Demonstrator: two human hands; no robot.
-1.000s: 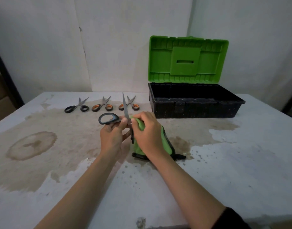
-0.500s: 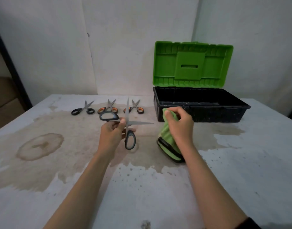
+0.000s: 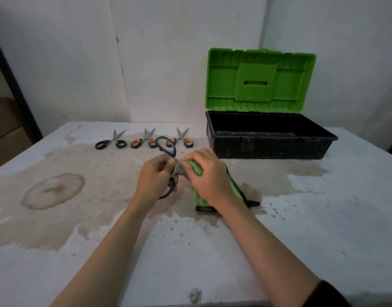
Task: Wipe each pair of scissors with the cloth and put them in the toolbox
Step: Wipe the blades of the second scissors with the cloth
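My left hand [image 3: 152,180] grips a black-handled pair of scissors [image 3: 166,147] above the table's middle, one handle loop up, the other below my fingers. My right hand [image 3: 207,176] holds a green cloth [image 3: 196,168] with a black edge, wrapped over the blades, which are hidden. The cloth's lower end rests on the table. Three more pairs lie in a row at the back: one black-handled [image 3: 110,141] and two orange-and-black, the nearer-left pair [image 3: 144,140] and the right pair [image 3: 183,139]. The toolbox [image 3: 268,145], black tray and raised green lid, stands open at back right.
The white table [image 3: 323,218] bears a wide brown stain across its left and middle. A white wall rises close behind the toolbox. A dark post and brown boxes stand off the table's left edge.
My hands were apart half a second ago with the blades spread open; now the right hand has brought the cloth back onto the blades. The scissors have turned, one handle loop now pointing up.
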